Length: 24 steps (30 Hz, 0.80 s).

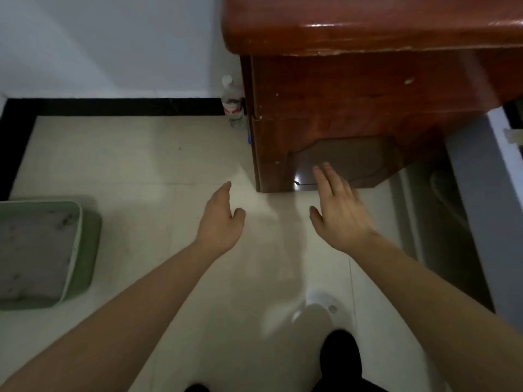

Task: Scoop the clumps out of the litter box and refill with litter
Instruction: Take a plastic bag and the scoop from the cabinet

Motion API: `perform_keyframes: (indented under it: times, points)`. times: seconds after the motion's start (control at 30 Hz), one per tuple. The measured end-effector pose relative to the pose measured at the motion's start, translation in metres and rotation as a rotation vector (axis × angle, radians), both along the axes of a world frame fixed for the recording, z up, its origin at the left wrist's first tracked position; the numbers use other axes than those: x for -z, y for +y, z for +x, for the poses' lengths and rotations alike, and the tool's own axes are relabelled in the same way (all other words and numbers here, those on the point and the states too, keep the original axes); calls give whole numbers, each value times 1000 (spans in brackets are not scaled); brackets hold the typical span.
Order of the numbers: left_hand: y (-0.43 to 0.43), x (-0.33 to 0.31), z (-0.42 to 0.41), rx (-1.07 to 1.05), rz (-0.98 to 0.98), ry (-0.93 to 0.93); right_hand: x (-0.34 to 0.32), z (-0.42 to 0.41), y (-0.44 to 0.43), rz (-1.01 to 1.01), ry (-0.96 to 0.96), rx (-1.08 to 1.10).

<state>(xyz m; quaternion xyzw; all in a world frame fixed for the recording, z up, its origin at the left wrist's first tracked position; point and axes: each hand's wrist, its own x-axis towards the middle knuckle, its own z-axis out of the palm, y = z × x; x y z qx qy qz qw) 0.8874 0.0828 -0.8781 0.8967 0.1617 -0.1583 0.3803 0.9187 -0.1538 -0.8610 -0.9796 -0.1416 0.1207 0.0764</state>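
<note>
A green litter box point(85, 250) sits on the tiled floor at the left edge, filled with grey litter point(34, 250) that has a few dark specks in it. My left hand point(220, 219) is stretched out over the bare floor in the middle of the view, fingers relaxed, holding nothing, well to the right of the box. My right hand point(336, 210) hovers further right with straight fingers near the foot of the wooden cabinet, also empty. No scoop is in view.
A reddish wooden cabinet point(353, 108) fills the upper right. A plastic bottle point(233, 104) stands against the wall beside it. A grey door edge point(486, 193) runs down the right. A black shoe point(341, 360) is at the bottom, beside a white blurred object point(319, 306).
</note>
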Motion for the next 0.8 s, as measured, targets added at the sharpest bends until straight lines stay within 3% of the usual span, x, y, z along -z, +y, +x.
perform_keyframes:
  times: [0.23,0.4,0.53,0.8]
  points:
    - [-18,35,60,-1,-62,-194,36,42,3,46,-435,-10]
    - [-34,45,76,53,-215,-405,45,53,5,38,-708,-14]
    - [-41,53,78,-5,-471,-254,35,49,8,34,-697,33]
    - [-41,43,63,-77,-537,-252,-9,26,5,87,-566,55]
